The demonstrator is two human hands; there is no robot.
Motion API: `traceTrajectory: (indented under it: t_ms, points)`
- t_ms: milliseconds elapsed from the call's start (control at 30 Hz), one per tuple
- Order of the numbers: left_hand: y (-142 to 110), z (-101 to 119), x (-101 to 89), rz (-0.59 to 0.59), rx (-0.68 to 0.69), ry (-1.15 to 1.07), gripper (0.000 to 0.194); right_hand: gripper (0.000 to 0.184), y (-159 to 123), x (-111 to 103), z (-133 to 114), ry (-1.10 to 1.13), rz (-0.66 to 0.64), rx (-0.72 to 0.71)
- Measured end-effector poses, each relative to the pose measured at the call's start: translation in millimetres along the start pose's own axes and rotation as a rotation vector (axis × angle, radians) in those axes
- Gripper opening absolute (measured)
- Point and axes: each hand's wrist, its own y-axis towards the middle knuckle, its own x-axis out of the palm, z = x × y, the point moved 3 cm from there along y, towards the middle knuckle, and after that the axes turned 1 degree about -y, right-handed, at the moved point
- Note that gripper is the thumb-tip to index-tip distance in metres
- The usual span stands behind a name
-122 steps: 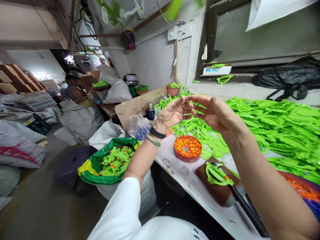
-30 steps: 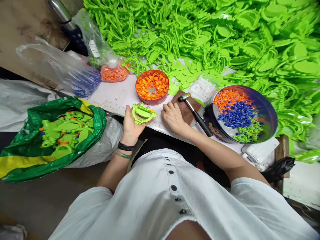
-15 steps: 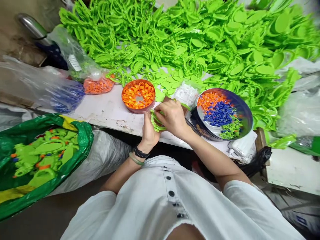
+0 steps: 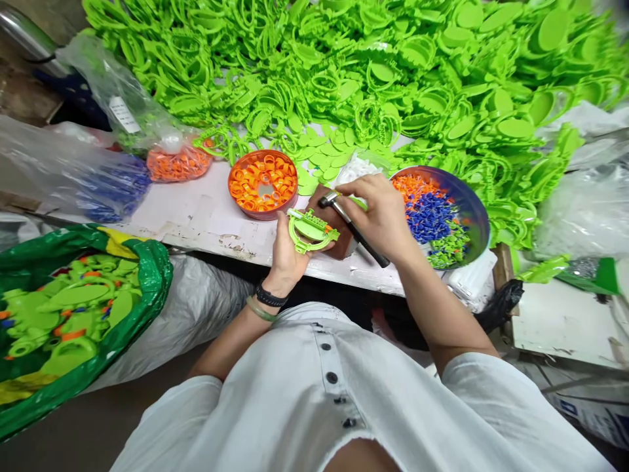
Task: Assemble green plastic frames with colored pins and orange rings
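My left hand [image 4: 287, 252] holds a light-green plastic ring-shaped part [image 4: 312, 231] upright, its fingers closed around the lower edge. A small orange bit shows on the part's right side. My right hand [image 4: 381, 210] hovers just right of it, fingers loosely bent and apart, over a small hammer [image 4: 356, 231] with a metal head and black handle. Its fingertips are close to the hammer head; I cannot tell whether they touch it. The hammer rests across a brown block [image 4: 337, 244] at the table's front edge. Some green plastic shows partly behind my right hand.
A round tin of orange rings [image 4: 263, 183] stands left; a large round tin [image 4: 476, 216] of orange, blue and green pegs stands right. Green parts [image 4: 344, 78] are heaped behind. A green sack [image 4: 160, 262] with assembled pieces is at lower left, near bags of blue and orange pieces [image 4: 179, 164].
My right hand has left the green part and moved right, over the hammer. The part stays in my left hand, now more visible. The view has shifted slightly.
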Motion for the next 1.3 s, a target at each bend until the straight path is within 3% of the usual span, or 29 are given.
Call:
traceTrajectory:
  t_ms: [67, 167, 400, 567, 733, 1133, 1300]
  points:
    - [1.8, 0.9, 1.4, -0.001, -0.004, 0.022, 0.053, 0.023, -7.2, -8.6, 12.1, 0.133, -0.08, 0.044]
    - [3.2, -1.4, 6.6, -0.008, 0.016, 0.054, 0.044, 0.017, -17.0, -2.0, 17.3, 0.203, -0.177, 0.015]
    - [1.7, -2.5, 14.8, 0.008, 0.127, 0.085, 0.042, 0.014, -23.8, 26.5, 16.9, 0.025, -0.075, 0.002]
    - [0.1, -2.3, 15.3, 0.007, 0.147, 0.15, 0.042, 0.018, -22.7, 19.1, 23.9, 0.358, 0.092, 0.108]
    - [-1.8, -5.0, 18.0, -0.02, 0.168, 0.195, 0.051, 0.02, -18.1, 26.6, 32.2, 0.566, 0.044, 0.209]
    - [4.2, -8.4, 20.9, -0.031, 0.206, 0.221, 0.054, 0.02, -12.7, 19.8, 33.1, 0.43, -0.055, 0.113]
    - [8.2, -8.9, 21.7, -0.01, 0.22, 0.246, 0.055, 0.018, -10.5, 23.8, 38.6, 0.503, -0.082, 0.088]
